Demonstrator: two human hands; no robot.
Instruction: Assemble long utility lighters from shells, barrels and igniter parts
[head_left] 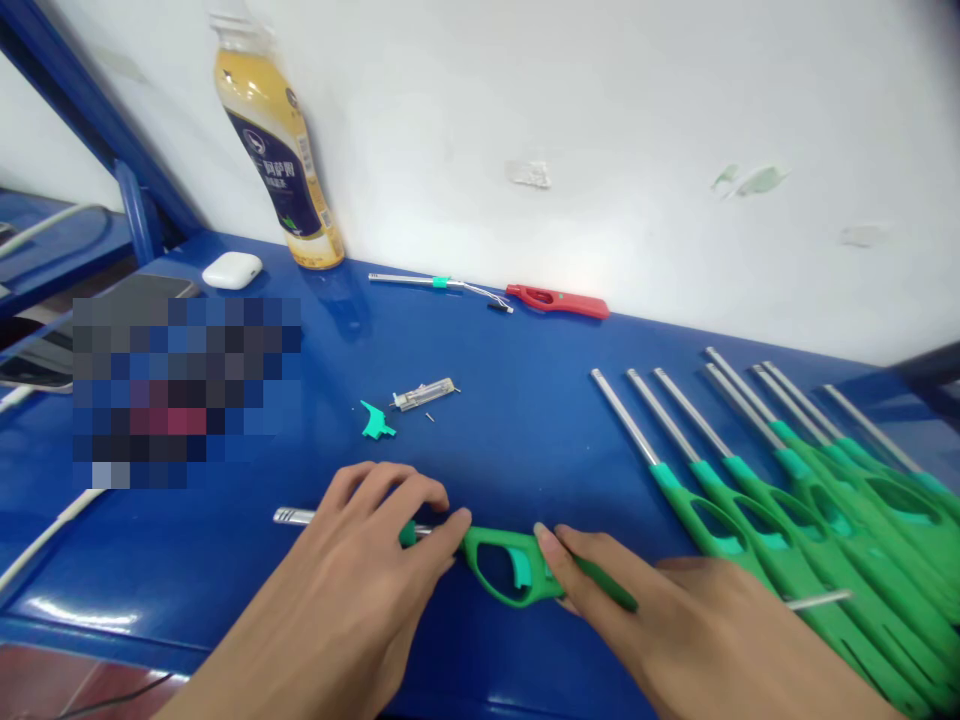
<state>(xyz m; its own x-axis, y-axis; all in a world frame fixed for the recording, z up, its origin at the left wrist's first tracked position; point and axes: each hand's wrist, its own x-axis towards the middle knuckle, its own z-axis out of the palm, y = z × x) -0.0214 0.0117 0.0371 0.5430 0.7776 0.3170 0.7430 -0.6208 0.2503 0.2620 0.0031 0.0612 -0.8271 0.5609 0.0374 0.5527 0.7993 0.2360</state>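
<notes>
My left hand (382,545) is closed around the metal tube (294,516) of a long-necked green lighter, with the slotted tip sticking out to the left. A dark green collar (407,534) shows beneath its fingers. My right hand (637,590) grips the green lighter body (487,590) just right of its trigger loop, which has a teal trigger inside. A dark green piece shows under the right fingers, and a thin metal rod (821,600) pokes out behind that hand; whether they belong together is hidden. Beyond the hands lie a loose teal trigger (375,420) and a small clear mechanism (425,395).
Several green lighters (795,540) lie side by side at the right. Along the wall are a red lighter shell (559,301), a tube with wires (409,280) and a yellow drink bottle (281,150). A white case (232,270) and a blurred-out area are on the left.
</notes>
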